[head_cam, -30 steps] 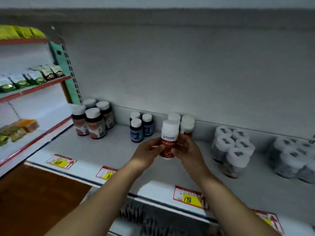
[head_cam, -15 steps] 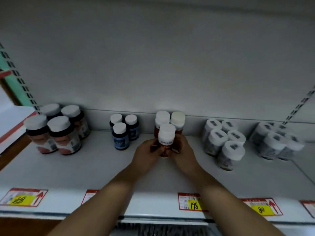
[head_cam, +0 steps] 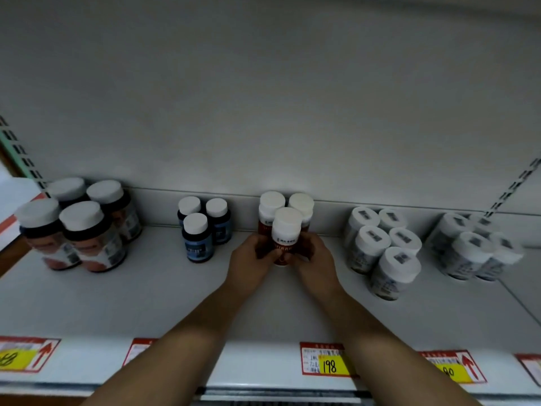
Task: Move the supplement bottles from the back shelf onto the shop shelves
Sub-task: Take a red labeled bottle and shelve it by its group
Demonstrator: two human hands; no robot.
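- Both hands wrap one red-labelled supplement bottle [head_cam: 285, 237]: left hand [head_cam: 251, 259] on its left side, right hand [head_cam: 311, 259] on its right.
- The bottle stands upright on the white shelf [head_cam: 175, 300], just in front of two matching bottles [head_cam: 272, 208].
- Blue-labelled bottles [head_cam: 196, 237] stand to the left, white jars [head_cam: 380, 247] to the right.

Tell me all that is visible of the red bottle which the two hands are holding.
The red bottle has a white screw cap, a white band with dark print, and a red label below; it looks like plastic. It stands upright on the white shelf, in front of two similar bottles by the back wall. The left hand and the right hand grip its lower body from both sides. Its base is partly hidden.
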